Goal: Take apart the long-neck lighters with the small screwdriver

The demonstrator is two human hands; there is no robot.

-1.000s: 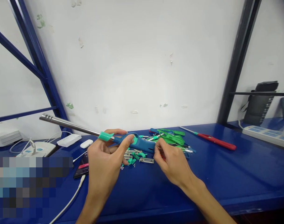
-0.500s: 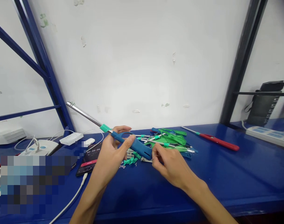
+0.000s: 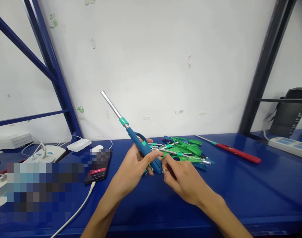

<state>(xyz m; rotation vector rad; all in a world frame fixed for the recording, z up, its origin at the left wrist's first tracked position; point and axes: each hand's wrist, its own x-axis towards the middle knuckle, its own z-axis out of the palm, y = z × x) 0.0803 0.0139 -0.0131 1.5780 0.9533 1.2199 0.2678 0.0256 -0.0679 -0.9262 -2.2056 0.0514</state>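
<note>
In left hand (image 3: 138, 162), blue lighter (image 3: 146, 150), tilted

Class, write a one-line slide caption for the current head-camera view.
Left hand grips a blue lighter, metal tube angled up; green casings and a red lighter lie beyond.

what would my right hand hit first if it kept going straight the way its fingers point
Most likely the lower end of the blue lighter, gripped by your left hand. It sits just beside the right hand's fingertips, though depth is hard to judge here.
</note>
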